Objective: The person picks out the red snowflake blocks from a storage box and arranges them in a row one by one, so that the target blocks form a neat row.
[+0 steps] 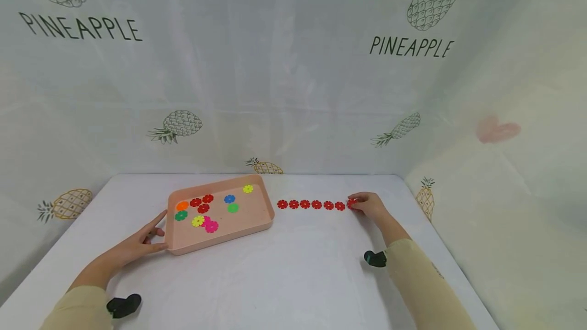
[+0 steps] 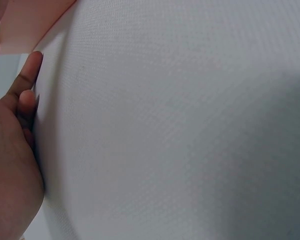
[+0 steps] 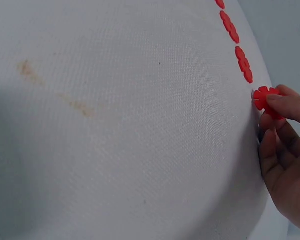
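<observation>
My right hand (image 1: pixel 369 204) pinches a red flower-shaped plastic piece (image 3: pixel 264 97) between thumb and fingers at the right end of a row. That row of several red flower pieces (image 1: pixel 316 204) lies flat on the table, running left toward the tray. A pink tray (image 1: pixel 243 224) stands tilted in angle on the left, with flower pieces in red, yellow, blue, green, orange and pink inside. Against its left edge rests my left hand (image 1: pixel 137 242), fingers and thumb spread along the outer wall. In the left wrist view only part of this hand (image 2: pixel 12 150) and a tray corner (image 2: pixel 27 25) show.
The white table (image 1: pixel 284 279) carries the tray and the row. Behind it hangs a pale curtain (image 1: pixel 284 80) with pineapple prints. Dark wrist devices (image 1: pixel 124 306) sit by both sleeves. Faint brown stains (image 3: pixel 80 106) mark the cloth in the right wrist view.
</observation>
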The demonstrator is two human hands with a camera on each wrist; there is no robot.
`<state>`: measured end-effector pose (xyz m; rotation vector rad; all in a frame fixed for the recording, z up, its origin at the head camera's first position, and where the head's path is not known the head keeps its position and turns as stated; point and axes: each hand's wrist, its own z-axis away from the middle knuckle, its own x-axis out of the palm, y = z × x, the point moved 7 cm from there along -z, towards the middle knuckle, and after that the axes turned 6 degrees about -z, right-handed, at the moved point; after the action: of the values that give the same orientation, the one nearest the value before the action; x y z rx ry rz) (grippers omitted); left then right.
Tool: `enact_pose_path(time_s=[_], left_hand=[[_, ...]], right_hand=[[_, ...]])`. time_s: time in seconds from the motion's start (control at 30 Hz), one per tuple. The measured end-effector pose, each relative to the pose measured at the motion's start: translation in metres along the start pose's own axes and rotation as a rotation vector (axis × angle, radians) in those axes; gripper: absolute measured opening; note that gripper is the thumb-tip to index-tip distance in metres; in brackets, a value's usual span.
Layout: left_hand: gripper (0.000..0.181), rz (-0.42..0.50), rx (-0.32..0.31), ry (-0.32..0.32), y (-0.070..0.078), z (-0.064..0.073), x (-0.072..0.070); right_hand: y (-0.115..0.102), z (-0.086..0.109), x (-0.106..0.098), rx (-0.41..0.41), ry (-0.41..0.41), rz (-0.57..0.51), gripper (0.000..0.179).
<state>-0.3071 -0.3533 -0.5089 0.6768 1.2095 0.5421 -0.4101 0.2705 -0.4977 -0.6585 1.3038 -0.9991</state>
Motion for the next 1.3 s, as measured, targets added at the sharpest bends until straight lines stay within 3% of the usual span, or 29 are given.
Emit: enact_pose_path(time_s=[0.33,0.7,1.3], left_hand=[[0.099,-0.040,0.017,0.005,0.0025,-0.0002,-0.0007],[0.101,-0.020,0.010,0.010,0.0020,0.0002,0.0008],[0.100,-0.034,0.017,0.012,0.0030,0.0003,0.0000]], right_hand=[[-0.0004,0.0021,0.0006,-0.009,0.016,-0.029,0.025],[0.0040,-0.0002,0.0003,0.020,0.025,-0.045,0.025],[0.0047,-0.0029,0.0012,-0.021,0.017,-0.010,0.026]])
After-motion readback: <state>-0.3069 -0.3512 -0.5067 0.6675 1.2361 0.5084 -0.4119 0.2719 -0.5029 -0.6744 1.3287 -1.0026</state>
